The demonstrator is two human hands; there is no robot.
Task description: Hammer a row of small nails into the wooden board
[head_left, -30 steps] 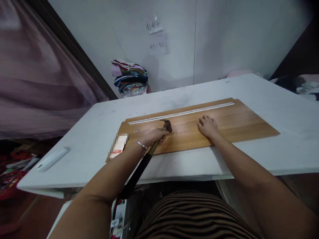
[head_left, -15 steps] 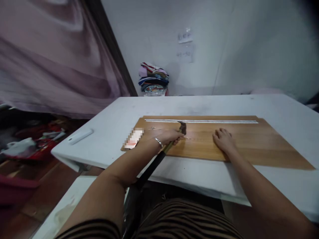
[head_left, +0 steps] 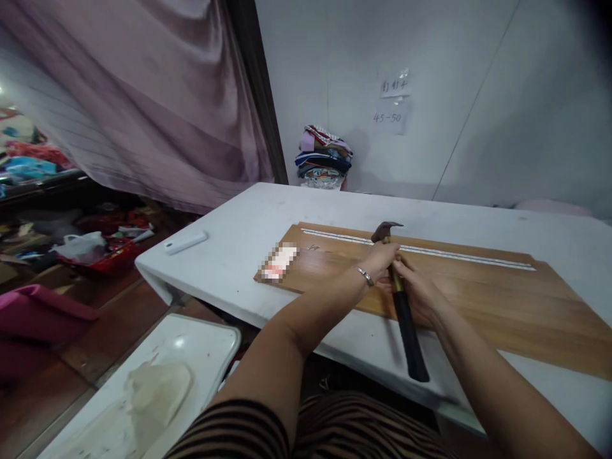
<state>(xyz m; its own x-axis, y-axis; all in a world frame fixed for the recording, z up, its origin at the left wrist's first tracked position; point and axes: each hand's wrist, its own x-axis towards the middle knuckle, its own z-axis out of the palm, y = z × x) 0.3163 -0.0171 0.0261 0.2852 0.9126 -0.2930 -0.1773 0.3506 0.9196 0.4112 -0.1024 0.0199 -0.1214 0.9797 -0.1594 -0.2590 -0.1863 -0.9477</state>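
Note:
My left hand (head_left: 381, 260) is wrapped round the neck of a claw hammer (head_left: 409, 331), just below its metal head. The black grip of this hammer points down toward me, past the table's front edge. My right hand (head_left: 417, 284) has its fingers closed against the handle below the left hand. Under both hands lies a wooden board (head_left: 459, 293), with two white strips (head_left: 478, 255) along its far side. A few loose nails (head_left: 313, 247) rest near its left end, beside a blurred white packet (head_left: 281, 261). My hands hide the board's middle.
The board lies on a white table (head_left: 229, 236), with a white elongated object (head_left: 186, 242) near the left edge. Folded cloths (head_left: 324, 156) are stacked by the wall. A white stool (head_left: 210, 338) stands at lower left, below a pink curtain (head_left: 191, 95).
My right hand has left the board and come over to the hammer handle. The left hand has raised and turned the hammer, swinging its grip rightward. The view has swung left.

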